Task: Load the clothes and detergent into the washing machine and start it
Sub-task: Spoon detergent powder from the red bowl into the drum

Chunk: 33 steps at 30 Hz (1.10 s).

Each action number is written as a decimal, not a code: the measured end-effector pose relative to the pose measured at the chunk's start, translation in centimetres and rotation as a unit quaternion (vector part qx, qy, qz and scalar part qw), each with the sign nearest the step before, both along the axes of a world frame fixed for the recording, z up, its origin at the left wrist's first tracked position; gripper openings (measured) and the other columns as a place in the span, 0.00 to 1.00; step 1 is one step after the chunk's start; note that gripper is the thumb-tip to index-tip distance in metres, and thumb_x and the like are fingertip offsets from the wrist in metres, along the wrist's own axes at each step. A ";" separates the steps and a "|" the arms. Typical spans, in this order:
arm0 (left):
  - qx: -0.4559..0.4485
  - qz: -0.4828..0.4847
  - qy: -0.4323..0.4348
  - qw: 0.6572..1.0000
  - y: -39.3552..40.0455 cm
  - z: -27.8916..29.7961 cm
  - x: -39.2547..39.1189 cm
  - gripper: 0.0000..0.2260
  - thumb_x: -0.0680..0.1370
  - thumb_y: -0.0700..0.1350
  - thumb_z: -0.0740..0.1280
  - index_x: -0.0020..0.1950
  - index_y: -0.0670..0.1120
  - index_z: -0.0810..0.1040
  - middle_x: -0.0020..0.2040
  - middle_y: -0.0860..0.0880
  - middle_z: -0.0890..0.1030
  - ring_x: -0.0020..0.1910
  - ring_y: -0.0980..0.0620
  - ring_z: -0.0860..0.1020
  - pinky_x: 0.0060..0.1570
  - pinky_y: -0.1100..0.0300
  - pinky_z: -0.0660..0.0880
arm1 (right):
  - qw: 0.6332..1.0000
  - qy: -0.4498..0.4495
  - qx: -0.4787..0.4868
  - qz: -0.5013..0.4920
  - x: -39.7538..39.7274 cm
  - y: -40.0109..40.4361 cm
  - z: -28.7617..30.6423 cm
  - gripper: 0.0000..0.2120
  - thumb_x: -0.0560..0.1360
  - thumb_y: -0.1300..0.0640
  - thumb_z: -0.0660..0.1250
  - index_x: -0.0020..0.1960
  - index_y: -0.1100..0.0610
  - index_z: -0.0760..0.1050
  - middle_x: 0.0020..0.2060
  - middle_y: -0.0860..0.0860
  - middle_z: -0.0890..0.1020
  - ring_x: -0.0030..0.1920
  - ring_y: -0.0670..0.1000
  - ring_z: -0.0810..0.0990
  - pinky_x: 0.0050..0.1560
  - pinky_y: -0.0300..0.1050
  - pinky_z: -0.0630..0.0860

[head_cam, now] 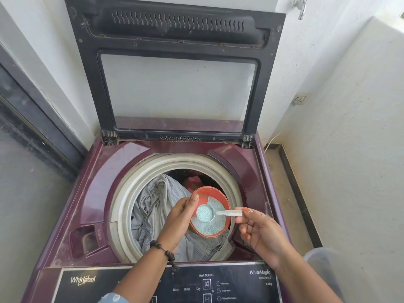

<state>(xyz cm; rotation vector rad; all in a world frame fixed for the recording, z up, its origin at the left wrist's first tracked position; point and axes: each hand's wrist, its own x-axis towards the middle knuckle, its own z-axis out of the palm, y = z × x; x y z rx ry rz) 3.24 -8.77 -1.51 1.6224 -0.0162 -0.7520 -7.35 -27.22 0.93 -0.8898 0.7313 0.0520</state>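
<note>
A maroon top-load washing machine [91, 193] stands with its lid [175, 25] raised upright. Grey clothes [150, 206] and a pink garment [192, 182] lie in the drum. My left hand [177, 219] holds a red bowl [226, 206] of pale blue detergent powder, tilted over the drum opening. My right hand [260, 232] pinches the handle of a clear scoop [206, 213], which is full of powder and sits just above the bowl.
The black control panel [218, 285] runs along the machine's near edge. A small recessed dispenser [85, 239] sits at the front left of the top. White walls close in behind and on the right; a dark door frame [32, 119] is at the left.
</note>
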 end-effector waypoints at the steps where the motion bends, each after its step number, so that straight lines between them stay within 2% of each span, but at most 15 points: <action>1: 0.001 -0.003 0.000 1.000 0.0 0.0 0.0 0.35 0.61 0.80 0.62 0.53 0.56 0.80 0.52 0.51 0.84 0.54 0.50 0.82 0.58 0.43 0.78 | 1.000 -0.002 0.001 0.001 0.0 0.0 0.0 0.12 0.76 0.61 0.63 0.55 0.67 0.80 0.34 0.56 0.80 0.27 0.48 0.73 0.25 0.37 0.68; 5: 0.002 -0.012 0.005 1.000 0.0 -0.1 -0.1 0.33 0.62 0.80 0.62 0.53 0.57 0.81 0.52 0.51 0.84 0.54 0.50 0.82 0.58 0.42 0.78 | 1.000 -0.017 0.010 -0.017 -0.2 -0.2 -0.1 0.12 0.72 0.59 0.65 0.51 0.64 0.81 0.34 0.56 0.80 0.27 0.48 0.73 0.25 0.37 0.67; 9: -0.003 -0.008 0.019 1.000 -0.1 0.0 -0.1 0.33 0.63 0.78 0.62 0.55 0.56 0.80 0.52 0.51 0.84 0.54 0.49 0.82 0.57 0.43 0.79 | 0.999 -0.031 0.012 -0.039 -0.4 -0.4 -0.1 0.12 0.75 0.59 0.64 0.54 0.63 0.80 0.35 0.56 0.80 0.27 0.48 0.73 0.24 0.37 0.67; 14: -0.007 -0.006 0.034 0.999 -0.3 0.2 -0.2 0.26 0.72 0.70 0.61 0.58 0.54 0.80 0.54 0.49 0.84 0.53 0.49 0.83 0.54 0.42 0.80 | 0.999 -0.035 0.008 -0.024 -0.6 -0.5 0.0 0.12 0.75 0.60 0.64 0.54 0.64 0.79 0.34 0.56 0.79 0.28 0.48 0.73 0.25 0.37 0.68; 19: -0.011 -0.003 0.047 0.999 -0.5 0.6 -0.6 0.27 0.71 0.69 0.60 0.60 0.52 0.79 0.54 0.49 0.84 0.51 0.51 0.83 0.51 0.45 0.82 | 0.999 -0.037 0.016 -0.019 -0.9 -0.8 0.0 0.10 0.76 0.60 0.63 0.52 0.63 0.80 0.34 0.56 0.78 0.28 0.48 0.73 0.25 0.38 0.68; 33: -0.011 -0.005 0.052 0.999 -0.6 0.7 -1.3 0.28 0.71 0.70 0.60 0.60 0.51 0.79 0.54 0.49 0.84 0.52 0.51 0.84 0.50 0.47 0.82 | 0.999 -0.033 0.017 -0.012 -1.5 -0.9 0.3 0.10 0.74 0.62 0.63 0.45 0.63 0.84 0.31 0.55 0.77 0.26 0.47 0.70 0.25 0.38 0.65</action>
